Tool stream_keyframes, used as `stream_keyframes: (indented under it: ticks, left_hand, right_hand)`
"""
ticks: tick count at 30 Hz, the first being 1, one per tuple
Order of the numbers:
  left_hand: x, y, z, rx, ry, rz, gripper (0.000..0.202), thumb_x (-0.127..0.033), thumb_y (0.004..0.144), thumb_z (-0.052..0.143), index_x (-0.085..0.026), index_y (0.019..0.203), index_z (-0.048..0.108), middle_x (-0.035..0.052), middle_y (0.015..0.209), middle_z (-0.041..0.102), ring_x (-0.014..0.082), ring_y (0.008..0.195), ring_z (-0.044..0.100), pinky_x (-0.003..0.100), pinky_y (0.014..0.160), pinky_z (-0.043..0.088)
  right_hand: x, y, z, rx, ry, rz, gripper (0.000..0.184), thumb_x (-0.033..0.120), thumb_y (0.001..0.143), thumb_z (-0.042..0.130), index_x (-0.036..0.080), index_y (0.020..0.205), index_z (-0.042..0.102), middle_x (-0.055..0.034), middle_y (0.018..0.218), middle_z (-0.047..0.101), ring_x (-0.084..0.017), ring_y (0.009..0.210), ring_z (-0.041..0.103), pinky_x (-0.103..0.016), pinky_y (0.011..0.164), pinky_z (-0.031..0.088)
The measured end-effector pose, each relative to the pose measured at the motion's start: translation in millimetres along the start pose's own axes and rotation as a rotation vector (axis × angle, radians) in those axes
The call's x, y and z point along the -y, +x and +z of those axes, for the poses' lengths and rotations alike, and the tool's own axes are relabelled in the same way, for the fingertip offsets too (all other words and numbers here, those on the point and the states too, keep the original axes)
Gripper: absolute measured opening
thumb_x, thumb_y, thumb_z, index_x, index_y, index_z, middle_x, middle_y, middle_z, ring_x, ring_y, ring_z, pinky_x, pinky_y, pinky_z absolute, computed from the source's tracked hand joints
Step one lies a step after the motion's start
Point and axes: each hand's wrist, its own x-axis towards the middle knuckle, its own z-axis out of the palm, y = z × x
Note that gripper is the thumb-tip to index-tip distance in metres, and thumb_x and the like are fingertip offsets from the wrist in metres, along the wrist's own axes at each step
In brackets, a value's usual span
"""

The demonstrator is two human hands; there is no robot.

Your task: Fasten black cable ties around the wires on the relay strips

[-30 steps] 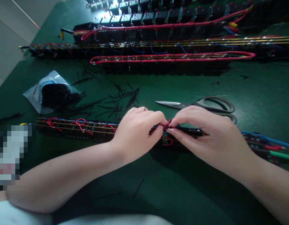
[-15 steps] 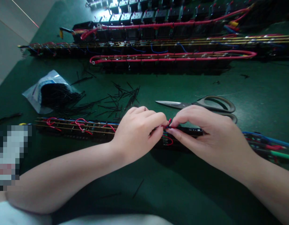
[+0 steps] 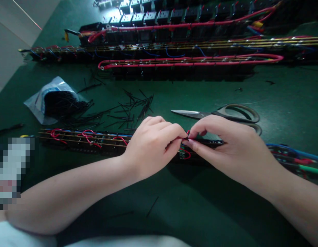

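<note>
A long dark wired strip assembly (image 3: 79, 139) with brass rods and red wire loops lies crosswise in front of me. Over its middle, my left hand (image 3: 156, 147) has thumb and index finger pinched together. My right hand (image 3: 226, 147) pinches from the other side, its fingertips nearly meeting the left ones. Between them is a short dark piece that looks like a black cable tie (image 3: 185, 138), largely covered by the fingers. A small red wire end (image 3: 188, 132) sticks up right there. Scissors (image 3: 213, 113) with dark handles lie just beyond my right hand.
A clear plastic bag (image 3: 40, 103) spills black cable ties onto the green table (image 3: 159, 219). More loose ties (image 3: 133, 106) are scattered beside it. Further back lie other wired assemblies (image 3: 190, 61) with thick red cables. Blue and green cables (image 3: 310, 169) leave at right.
Both hands stay over the same spot. Their fingertips have shifted very slightly at the pinch, and the bit of blue seen between them is now covered.
</note>
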Motion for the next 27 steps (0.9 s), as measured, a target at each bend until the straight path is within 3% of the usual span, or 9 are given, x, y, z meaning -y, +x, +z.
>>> stream_keyframes:
  ticks: [6,10,17,27]
  left_hand:
    - [-0.6,0.1,-1.0,0.025,0.004,0.026,0.018,-0.014,0.098,0.057,-0.023,0.101,0.072,-0.0033,0.093,0.079,0.0148,0.076,0.059,0.03,0.08,0.046]
    - [-0.4,0.9,-1.6,0.025,0.005,0.042,0.019,-0.012,0.098,0.057,-0.024,0.097,0.072,-0.0047,0.09,0.079,0.0138,0.074,0.058,0.029,0.081,0.045]
    - [0.1,0.8,1.0,-0.005,0.013,0.007,0.018,-0.016,0.098,0.056,-0.022,0.098,0.073,-0.0017,0.089,0.079,0.0154,0.076,0.061,0.03,0.077,0.047]
    - [-1.3,0.9,-0.8,0.028,0.001,-0.033,0.017,-0.015,0.095,0.058,-0.023,0.098,0.073,-0.003,0.091,0.08,0.0168,0.08,0.062,0.034,0.081,0.044]
  right_hand:
    - [-3.2,0.6,3.6,-0.004,0.036,0.075,0.008,0.021,0.089,0.067,0.027,0.084,0.064,-0.0012,0.08,0.067,-0.022,0.074,0.064,-0.037,0.066,0.055]
    - [-2.8,-0.2,2.9,-0.005,0.055,0.089,0.01,0.02,0.088,0.067,0.027,0.083,0.063,-0.0011,0.08,0.067,-0.021,0.073,0.063,-0.037,0.065,0.054]
    - [-1.2,-0.4,0.6,-0.012,0.046,0.02,0.018,0.013,0.088,0.064,0.03,0.089,0.061,-0.001,0.087,0.07,-0.023,0.08,0.066,-0.039,0.071,0.055]
    - [-1.5,-0.5,0.5,-0.017,0.052,-0.032,0.014,0.016,0.091,0.062,0.03,0.092,0.063,-0.0006,0.087,0.071,-0.022,0.08,0.067,-0.04,0.069,0.056]
